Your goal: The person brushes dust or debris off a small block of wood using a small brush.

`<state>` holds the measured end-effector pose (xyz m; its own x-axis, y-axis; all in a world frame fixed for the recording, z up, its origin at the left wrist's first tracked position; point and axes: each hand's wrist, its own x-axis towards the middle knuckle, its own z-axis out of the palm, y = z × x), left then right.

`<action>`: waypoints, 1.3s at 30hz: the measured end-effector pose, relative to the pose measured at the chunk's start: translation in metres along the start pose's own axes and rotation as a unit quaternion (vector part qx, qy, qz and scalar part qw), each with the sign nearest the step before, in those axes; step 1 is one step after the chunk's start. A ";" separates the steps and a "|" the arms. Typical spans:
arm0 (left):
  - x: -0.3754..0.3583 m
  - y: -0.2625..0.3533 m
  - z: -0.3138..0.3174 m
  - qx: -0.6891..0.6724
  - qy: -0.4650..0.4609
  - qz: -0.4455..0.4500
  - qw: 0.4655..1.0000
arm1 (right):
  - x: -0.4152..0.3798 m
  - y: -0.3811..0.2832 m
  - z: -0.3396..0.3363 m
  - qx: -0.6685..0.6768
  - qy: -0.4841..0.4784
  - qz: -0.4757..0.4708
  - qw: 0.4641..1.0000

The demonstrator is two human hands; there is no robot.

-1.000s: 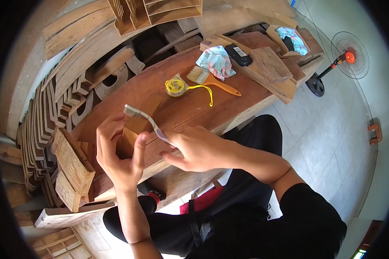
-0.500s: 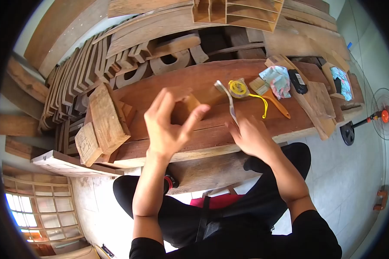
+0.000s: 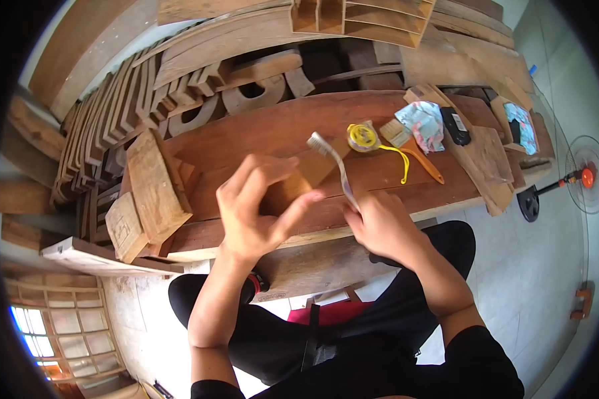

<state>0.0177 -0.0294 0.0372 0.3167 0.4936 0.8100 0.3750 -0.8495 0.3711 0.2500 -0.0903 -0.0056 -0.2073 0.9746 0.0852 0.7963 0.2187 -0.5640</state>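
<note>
A toothbrush [image 3: 344, 178] with a pale handle is gripped in my right hand [image 3: 387, 225], its bristle head up and to the left. That head overlaps the far side of a small brown wooden block [image 3: 321, 167] on the reddish wooden bench [image 3: 246, 143]. My left hand [image 3: 251, 214] is beside the block's left end, thumb and fingers curved and wide apart, holding nothing. Right of the block are a yellow tape measure [image 3: 362, 137] with a yellow strap and a paintbrush [image 3: 422, 159] with an orange handle.
A crumpled patterned cloth [image 3: 424, 123] and a black object [image 3: 456, 126] are at the bench's right, by wooden boards [image 3: 484, 156]. Stacked wood blocks [image 3: 154, 186] stand at the left end. Behind are many cut wooden pieces [image 3: 256, 93] and a divided wooden tray [image 3: 345, 18]. A fan [image 3: 582, 178] stands at right.
The toothbrush head has moved left and slightly down, towards the block. My left hand's fingers have curled inward and lowered a little. The whole view has shifted slightly.
</note>
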 end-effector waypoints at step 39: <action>-0.015 0.008 0.001 0.012 -0.019 0.015 1.000 | -0.002 0.023 0.008 -0.004 0.050 -0.040 0.998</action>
<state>0.0166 -0.0430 0.0277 0.3610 0.4753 0.8024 0.3850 -0.8596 0.3360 0.2644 -0.0879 -0.0253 -0.2135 0.9538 0.2112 0.7838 0.2963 -0.5458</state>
